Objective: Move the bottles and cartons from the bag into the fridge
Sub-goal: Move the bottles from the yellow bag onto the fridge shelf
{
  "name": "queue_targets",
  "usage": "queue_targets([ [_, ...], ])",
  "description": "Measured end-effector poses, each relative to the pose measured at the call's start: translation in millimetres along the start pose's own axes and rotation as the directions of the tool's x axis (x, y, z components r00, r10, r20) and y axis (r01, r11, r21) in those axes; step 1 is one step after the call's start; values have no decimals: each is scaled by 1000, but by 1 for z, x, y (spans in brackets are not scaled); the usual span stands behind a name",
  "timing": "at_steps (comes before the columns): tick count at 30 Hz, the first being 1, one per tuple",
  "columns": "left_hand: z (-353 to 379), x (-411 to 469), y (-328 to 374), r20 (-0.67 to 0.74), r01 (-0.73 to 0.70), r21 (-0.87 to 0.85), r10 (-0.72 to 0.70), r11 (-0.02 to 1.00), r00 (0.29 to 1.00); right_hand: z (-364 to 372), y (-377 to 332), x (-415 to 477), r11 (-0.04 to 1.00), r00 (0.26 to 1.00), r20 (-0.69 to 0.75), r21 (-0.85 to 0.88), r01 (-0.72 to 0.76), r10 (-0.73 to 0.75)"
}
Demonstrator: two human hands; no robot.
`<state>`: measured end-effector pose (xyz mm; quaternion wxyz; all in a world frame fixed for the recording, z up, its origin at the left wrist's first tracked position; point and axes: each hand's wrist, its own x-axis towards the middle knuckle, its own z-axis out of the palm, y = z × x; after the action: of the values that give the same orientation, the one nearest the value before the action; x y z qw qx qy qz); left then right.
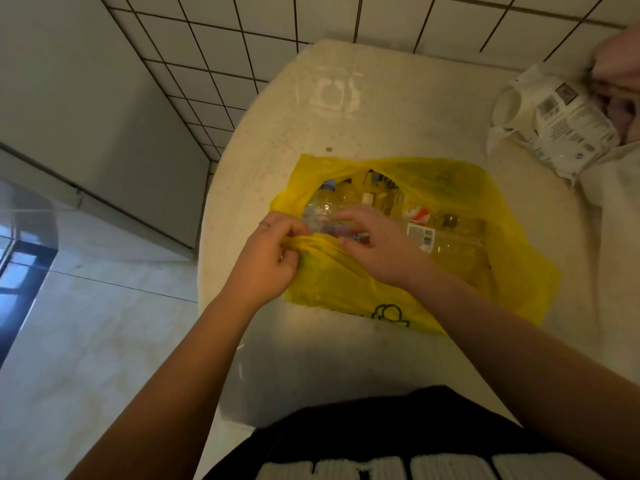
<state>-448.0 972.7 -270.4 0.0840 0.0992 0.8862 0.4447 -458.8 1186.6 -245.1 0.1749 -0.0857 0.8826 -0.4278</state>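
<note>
- Cream table (398,126), round-edged, carries everything. A pale appliance (86,116) stands on the floor to its left and may be the fridge, though nothing confirms it.
- Yellow plastic bag (346,289) lies flat on the table in front of the person, its mouth open toward the tiled wall. The bottles are still inside it.
- Milk carton (554,126) lies on its side at the far right of the table, well apart from the bag, with another person's hand (620,57) at its end.
- Left hand (266,258) pinches the gathered near rim of the bag, fingers bunched on the plastic and wrist low over the table edge.
- Right hand (374,240) reaches into the bag's mouth with its fingers curled down over the clear bottle (322,209). Whether they have closed on it I cannot tell.
- Labelled bottle (450,237) lies just beside the right hand, under the film.
- To do the step well, keep the rim pulled back and low. Take the clear bottle round its body, not through the plastic, and draw it out toward the mouth so the film does not snag.
</note>
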Motion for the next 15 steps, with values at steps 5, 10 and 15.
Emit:
queue_targets([
  [5, 1, -28, -7, 88, 23, -1, -23, 1000, 996, 17, -9, -37, 995, 995, 22, -23, -101, 102],
  [10, 0, -51, -20, 135, 49, 34, -53, 998, 989, 35, -10, -64, 983, 985, 126, -159, -96, 116],
  [15, 11, -73, -31, 115, 221, 154, -240, 963, 964, 43, -2, -80, 982, 972, 168, -114, -150, 167],
])
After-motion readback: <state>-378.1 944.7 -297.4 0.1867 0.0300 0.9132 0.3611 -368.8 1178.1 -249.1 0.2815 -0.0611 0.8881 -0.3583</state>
